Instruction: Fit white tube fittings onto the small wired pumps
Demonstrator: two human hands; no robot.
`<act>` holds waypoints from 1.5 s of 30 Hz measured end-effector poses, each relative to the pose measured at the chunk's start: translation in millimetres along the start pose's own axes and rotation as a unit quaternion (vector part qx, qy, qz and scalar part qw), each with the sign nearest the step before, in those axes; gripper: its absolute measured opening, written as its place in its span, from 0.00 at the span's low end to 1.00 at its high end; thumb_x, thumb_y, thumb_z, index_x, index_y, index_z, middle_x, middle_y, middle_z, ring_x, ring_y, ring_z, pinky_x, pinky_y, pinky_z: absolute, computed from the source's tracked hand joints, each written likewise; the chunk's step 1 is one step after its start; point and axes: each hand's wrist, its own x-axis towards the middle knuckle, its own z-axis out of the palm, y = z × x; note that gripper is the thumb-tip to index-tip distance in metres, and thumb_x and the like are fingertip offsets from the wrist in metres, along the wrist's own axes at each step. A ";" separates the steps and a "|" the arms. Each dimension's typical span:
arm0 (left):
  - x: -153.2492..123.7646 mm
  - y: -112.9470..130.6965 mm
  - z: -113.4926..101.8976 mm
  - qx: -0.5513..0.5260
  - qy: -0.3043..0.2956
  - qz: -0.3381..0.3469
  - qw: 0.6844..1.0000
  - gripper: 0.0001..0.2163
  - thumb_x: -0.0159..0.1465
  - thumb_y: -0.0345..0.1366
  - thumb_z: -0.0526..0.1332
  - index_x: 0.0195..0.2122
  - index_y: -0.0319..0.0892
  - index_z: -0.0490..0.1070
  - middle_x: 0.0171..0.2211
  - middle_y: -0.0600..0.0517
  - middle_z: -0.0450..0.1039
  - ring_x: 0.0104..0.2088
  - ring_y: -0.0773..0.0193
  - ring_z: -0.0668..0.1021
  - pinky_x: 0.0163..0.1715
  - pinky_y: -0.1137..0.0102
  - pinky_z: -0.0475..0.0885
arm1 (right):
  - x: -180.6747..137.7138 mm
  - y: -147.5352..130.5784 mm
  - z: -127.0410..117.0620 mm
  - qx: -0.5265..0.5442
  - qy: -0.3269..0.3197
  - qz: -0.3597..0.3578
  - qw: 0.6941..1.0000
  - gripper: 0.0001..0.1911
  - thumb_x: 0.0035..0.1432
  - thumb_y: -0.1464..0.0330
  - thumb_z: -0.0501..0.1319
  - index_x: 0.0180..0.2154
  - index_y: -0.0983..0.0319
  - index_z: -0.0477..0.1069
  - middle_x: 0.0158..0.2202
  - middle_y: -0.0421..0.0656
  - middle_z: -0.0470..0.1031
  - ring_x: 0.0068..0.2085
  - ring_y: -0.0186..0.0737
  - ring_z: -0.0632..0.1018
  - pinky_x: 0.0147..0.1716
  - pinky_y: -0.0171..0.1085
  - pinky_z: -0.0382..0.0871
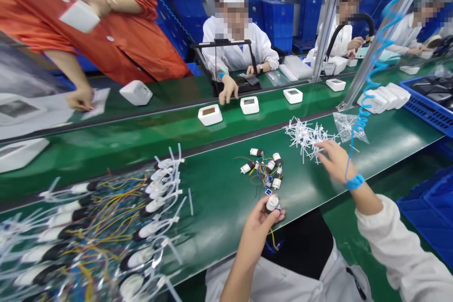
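At lower left, many wired parts [95, 226] already carry white strips, while the bare cluster [271, 166] near centre and the wired piece [272, 204] gripped in the left hand's [260, 224] curled fingers at lower centre show none, and the right hand [334, 158] stretches, fingers loosely parted, to the strip pile [306, 137] right of centre, contact unclear.

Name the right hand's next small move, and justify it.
Probably draw a single tie out of the tie pile. The right hand has its fingertips at the pile's near edge, while the left hand holds a cylinder with no tie visible on it; the cylinders at left have ties around them.
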 end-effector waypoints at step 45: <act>3.0 -0.4 4.3 -0.148 0.017 0.054 0.987 0.25 0.65 0.52 0.78 0.54 0.42 0.78 0.38 0.50 0.79 0.36 0.65 0.79 0.34 0.72 0.73 | -41.1 -98.2 112.8 0.688 -0.143 0.198 0.683 0.19 0.56 0.60 0.83 0.37 0.59 0.76 0.37 0.40 0.78 0.36 0.36 0.79 0.37 0.35 0.78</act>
